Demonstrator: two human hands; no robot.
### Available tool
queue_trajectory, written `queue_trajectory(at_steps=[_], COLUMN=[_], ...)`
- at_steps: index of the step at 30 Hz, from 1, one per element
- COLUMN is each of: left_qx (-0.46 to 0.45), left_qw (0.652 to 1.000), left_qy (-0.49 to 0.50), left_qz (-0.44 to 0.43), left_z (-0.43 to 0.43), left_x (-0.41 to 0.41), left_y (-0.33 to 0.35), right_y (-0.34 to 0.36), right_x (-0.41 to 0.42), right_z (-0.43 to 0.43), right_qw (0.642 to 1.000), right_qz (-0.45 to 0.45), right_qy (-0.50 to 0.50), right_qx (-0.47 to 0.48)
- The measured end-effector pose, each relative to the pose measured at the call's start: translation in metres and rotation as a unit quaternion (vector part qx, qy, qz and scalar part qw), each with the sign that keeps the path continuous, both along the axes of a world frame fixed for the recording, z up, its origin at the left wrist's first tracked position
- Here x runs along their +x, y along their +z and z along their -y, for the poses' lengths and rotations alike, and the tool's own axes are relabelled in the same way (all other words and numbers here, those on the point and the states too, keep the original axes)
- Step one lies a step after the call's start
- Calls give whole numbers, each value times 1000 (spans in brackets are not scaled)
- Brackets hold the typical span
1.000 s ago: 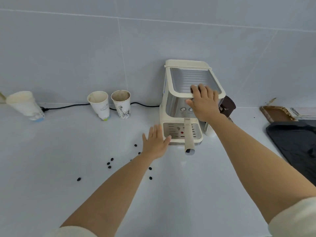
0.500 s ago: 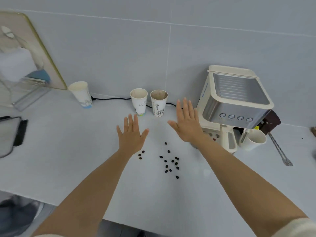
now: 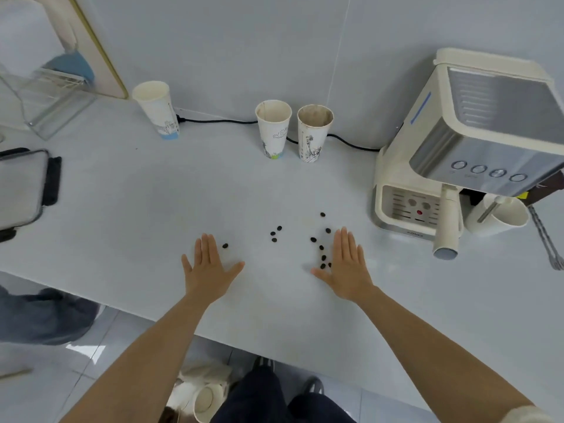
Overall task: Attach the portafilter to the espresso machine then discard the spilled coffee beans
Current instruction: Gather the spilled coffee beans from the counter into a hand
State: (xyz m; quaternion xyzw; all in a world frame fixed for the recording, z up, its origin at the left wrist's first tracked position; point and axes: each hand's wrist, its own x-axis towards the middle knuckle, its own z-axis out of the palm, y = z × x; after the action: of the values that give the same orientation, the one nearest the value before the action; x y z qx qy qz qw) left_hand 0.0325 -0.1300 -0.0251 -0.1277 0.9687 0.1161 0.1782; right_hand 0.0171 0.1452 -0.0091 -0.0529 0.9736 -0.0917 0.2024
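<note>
Near the front edge of the pale grey countertop (image 3: 128, 215), my left hand (image 3: 209, 271) & right hand (image 3: 346, 270) lie flat, fingers spread, holding nothing, w/ small dark spilled coffee beans (image 3: 321, 247) scattered btwn them on bare surface. The cream portafilter handle (image 3: 448, 222) sticks out of the cream-and-steel espresso machine (image 3: 464, 141) at right. Two stained paper cups (image 3: 293, 131) stand at the wall, contents unclear.

Light even and soft, bright overall; my left hand (image 3: 210, 271) and right hand (image 3: 346, 270) cast only faint shadows on the pale worktop (image 3: 137, 209). Dull sheen on the steel espresso machine (image 3: 476, 141) beyond my right hand. Wide-angle bend pulls the edges outward. Slight softness throughout, worse toward the corners left of my left hand.
</note>
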Motion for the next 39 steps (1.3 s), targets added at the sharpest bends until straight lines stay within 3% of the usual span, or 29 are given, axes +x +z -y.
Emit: queue_trajectory(at_steps=[10, 20, 27, 39], left_qx=[-12, -29, -32, 2], left_qw=[999, 988, 966, 937], left_qy=[-13, -150, -252, -343], left_qz=[37, 16, -41, -56], left_z=[-4, -37, -72, -107], left_x=[-8, -57, -84, -120], left_y=[-21, -30, -34, -35], right_y=[-37, -42, -43, -49], right_x=[39, -5, -45, -95], right_z=[-12, 16, 18, 12], right_qw=[995, 992, 997, 997], right_qz=[26, 4, -7, -38], right_qy=[-93, -122, -79, 38], right_qx=[-6, 1, 1, -51])
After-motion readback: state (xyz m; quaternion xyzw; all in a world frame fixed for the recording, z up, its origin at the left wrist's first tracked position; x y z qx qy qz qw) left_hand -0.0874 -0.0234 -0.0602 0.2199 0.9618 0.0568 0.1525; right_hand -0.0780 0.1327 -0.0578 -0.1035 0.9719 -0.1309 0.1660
